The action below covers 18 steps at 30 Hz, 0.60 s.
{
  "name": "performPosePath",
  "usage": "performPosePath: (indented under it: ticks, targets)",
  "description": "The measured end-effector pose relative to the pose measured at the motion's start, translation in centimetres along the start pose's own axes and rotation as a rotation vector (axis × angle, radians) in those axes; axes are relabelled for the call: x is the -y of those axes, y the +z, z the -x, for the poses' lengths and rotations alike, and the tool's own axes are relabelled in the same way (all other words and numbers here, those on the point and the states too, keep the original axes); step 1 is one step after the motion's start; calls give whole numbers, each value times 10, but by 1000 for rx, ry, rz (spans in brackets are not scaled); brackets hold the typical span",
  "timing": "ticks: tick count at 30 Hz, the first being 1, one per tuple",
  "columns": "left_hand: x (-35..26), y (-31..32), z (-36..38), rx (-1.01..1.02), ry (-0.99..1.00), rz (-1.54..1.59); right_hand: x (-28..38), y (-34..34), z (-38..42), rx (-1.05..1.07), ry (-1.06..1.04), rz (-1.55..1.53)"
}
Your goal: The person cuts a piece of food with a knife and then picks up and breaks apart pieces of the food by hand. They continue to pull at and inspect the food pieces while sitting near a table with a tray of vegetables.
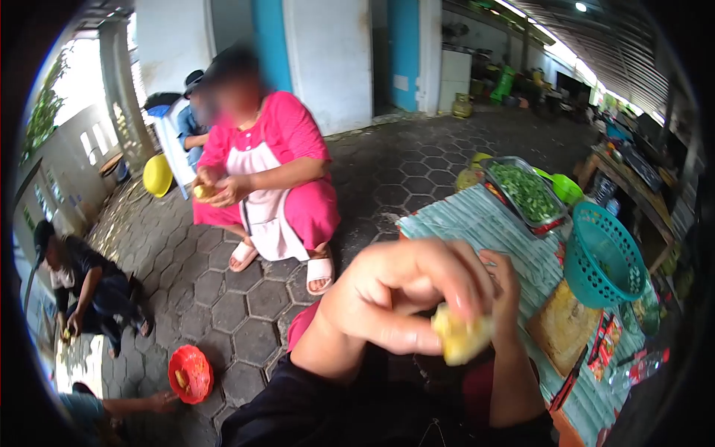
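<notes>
Close to the camera, my left hand [406,298] pinches a pale yellow lump [460,335] between thumb and fingers. It looks like a peeled potato, but blur hides its detail. My right hand [503,287] is raised just behind, partly covered by the left. Its fingers are curled, and what they hold, if anything, is hidden. Beyond both hands is a low table with a pale green striped cover [465,216]. A stained wooden board [564,328] lies on it, to the right of my right forearm.
A teal basket [605,257], a tray of chopped greens [525,192] and a plastic bottle [639,370] are at right. A person in pink [261,171] squats ahead, holding a yellowish piece. A red bowl [191,374] stands on the paving at left, by another person's hand.
</notes>
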<state>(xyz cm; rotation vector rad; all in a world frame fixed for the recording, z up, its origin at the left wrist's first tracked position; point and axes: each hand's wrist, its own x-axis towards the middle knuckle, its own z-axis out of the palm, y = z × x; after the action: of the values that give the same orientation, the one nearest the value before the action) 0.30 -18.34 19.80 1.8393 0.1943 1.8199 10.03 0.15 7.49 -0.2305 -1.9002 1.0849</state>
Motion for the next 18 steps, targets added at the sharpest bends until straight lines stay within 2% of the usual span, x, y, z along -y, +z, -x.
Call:
performPosePath:
  ticks: [1, 3, 6, 10, 14, 16, 18]
  targets:
    - [5, -5, 0, -112, -68, -55, 3, -1, -2, 13, -108, 104]
    - [18, -22, 1, -274, -155, -106, 9, -1, -3, 0, -51, 109]
    - [28, -35, 0, -356, -177, -118, 9, 1, -2, -7, -42, 119]
    - [38, -43, 3, -349, -187, -166, 9, 1, -3, 16, -45, 138]
    - [32, -27, 5, -221, -180, -138, 7, 0, -4, 9, -78, 160]
    - [21, -3, 8, -118, -225, -22, 1, -1, -4, 26, -112, 126]
    - [18, -6, -5, 364, -135, -19, 4, 0, -4, 36, -50, 157]
